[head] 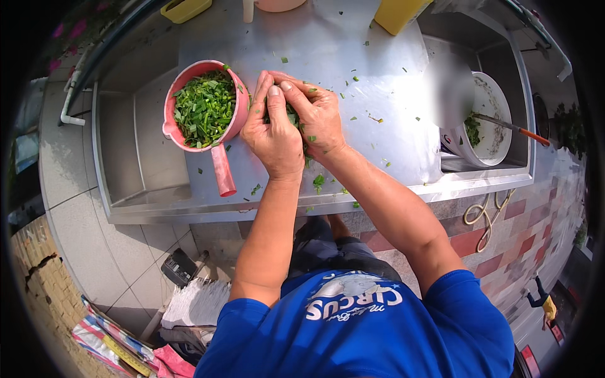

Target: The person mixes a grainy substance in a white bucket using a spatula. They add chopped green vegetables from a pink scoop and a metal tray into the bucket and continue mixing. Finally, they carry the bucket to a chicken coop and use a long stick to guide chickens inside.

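Observation:
Over a stainless steel counter, my left hand and my right hand are cupped together, fingertips meeting at the top. Chopped green leaves show in the gap between them, and bits cling to the skin. Just left of my hands stands a pink plastic dipper, its handle pointing towards me, filled with chopped greens. A leafy scrap and smaller green pieces lie scattered on the metal around my wrists.
Sink basins flank the counter. The right one holds a tilted white bucket with greens and an orange-handled tool inside. Yellow containers and a pink vessel stand at the far edge. A person is far right.

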